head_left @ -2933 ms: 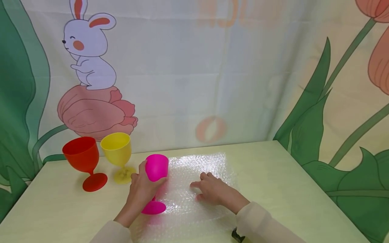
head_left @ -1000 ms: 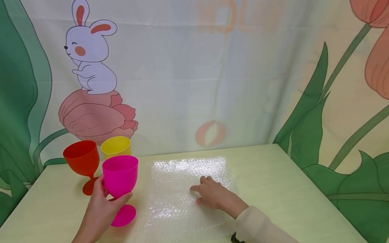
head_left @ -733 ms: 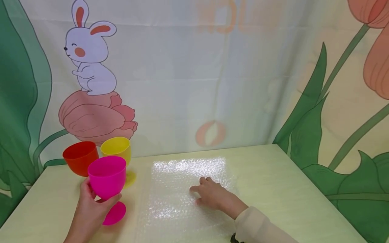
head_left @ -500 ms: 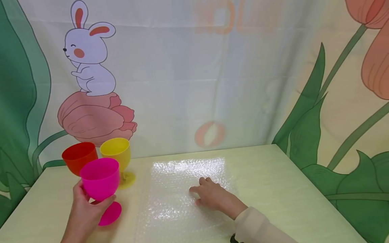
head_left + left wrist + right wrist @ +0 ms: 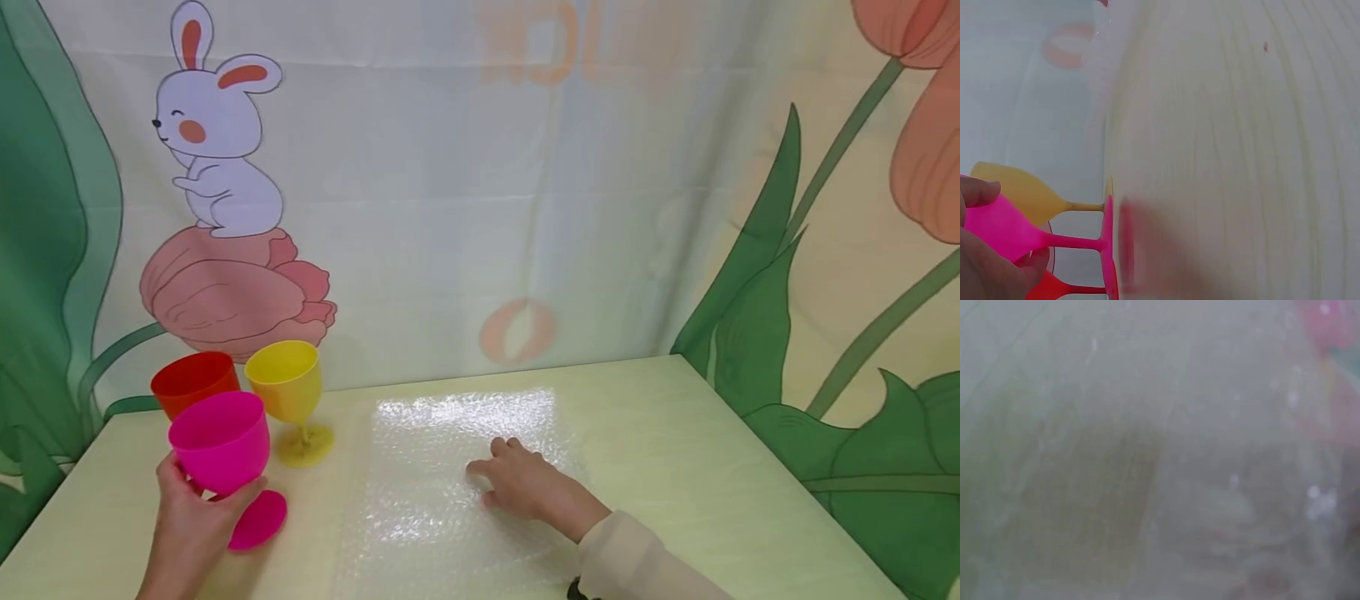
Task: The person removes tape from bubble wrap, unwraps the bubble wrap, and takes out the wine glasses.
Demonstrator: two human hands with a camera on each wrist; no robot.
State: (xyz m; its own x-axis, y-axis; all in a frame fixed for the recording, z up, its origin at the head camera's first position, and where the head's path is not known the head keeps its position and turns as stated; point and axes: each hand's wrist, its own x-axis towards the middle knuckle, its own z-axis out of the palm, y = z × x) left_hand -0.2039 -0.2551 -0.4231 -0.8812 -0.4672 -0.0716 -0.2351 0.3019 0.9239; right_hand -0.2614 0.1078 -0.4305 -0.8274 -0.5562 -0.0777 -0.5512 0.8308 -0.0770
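My left hand (image 5: 191, 517) grips a pink plastic goblet (image 5: 221, 450) around the lower part of its bowl. The goblet is upright, and the left wrist view shows a narrow gap between its foot (image 5: 1107, 244) and the tabletop, with a shadow below. Behind it stand a red goblet (image 5: 191, 379), partly hidden, and a yellow goblet (image 5: 288, 387). My right hand (image 5: 517, 479) rests on a sheet of clear bubble wrap (image 5: 420, 475), its fingers loosely bent and pinching nothing visible. The right wrist view is a blur.
A pale table (image 5: 675, 467) carries everything. Close behind its back edge hangs a cloth backdrop (image 5: 420, 208) printed with a rabbit and tulips.
My left hand has carried the pink goblet leftward from over the bubble wrap to in front of the red goblet. The right hand stays in place on the wrap.
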